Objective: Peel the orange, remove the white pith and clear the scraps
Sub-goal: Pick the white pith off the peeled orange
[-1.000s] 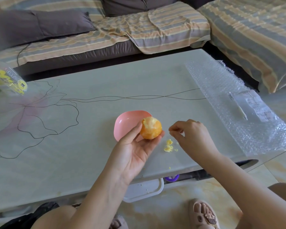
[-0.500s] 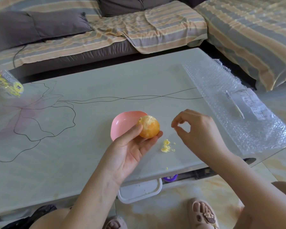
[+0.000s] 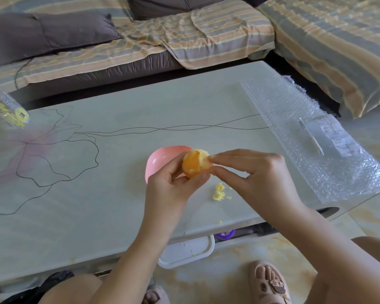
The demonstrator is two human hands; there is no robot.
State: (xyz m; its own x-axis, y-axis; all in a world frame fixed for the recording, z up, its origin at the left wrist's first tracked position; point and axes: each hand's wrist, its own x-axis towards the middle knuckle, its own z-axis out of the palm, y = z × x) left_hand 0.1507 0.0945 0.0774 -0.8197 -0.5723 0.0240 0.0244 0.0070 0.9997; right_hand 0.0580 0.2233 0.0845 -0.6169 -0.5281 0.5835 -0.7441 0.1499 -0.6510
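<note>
The orange (image 3: 194,164) sits between the person's left hand (image 3: 173,189) and right hand (image 3: 257,174), over the right rim of the bowl (image 3: 160,159) on the table (image 3: 97,205). Pith scraps (image 3: 219,192) lie on the table nearer the person, under the right hand. Bubble wrap (image 3: 294,110) covers the table's right end. A sofa (image 3: 140,47) stands behind the table.
</note>
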